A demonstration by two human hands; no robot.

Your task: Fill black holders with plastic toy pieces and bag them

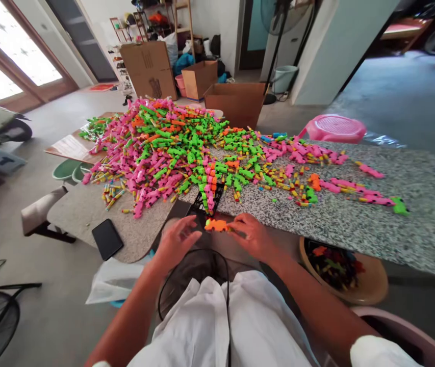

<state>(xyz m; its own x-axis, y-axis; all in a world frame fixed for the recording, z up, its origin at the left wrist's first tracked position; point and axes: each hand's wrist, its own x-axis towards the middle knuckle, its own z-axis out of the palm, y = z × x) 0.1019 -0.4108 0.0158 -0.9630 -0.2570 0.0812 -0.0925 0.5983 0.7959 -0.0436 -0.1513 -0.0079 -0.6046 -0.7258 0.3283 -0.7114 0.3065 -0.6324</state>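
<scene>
My right hand pinches the right end of a small orange plastic toy, held level above the table's front edge. My left hand is just left of the toy, its thumb and fingers apart and nothing between them. Directly beyond the toy, a black plastic rack is partly covered by green, orange and pink toys. Behind it rises a large pile of the same kind of toys, many with yellow-and-red stick-like ends. More pink toys trail off to the right.
A granite table carries the pile; a black phone lies at its left front. Below the right edge stands a tan basin of dark and coloured pieces. Cardboard boxes and a pink stool stand beyond.
</scene>
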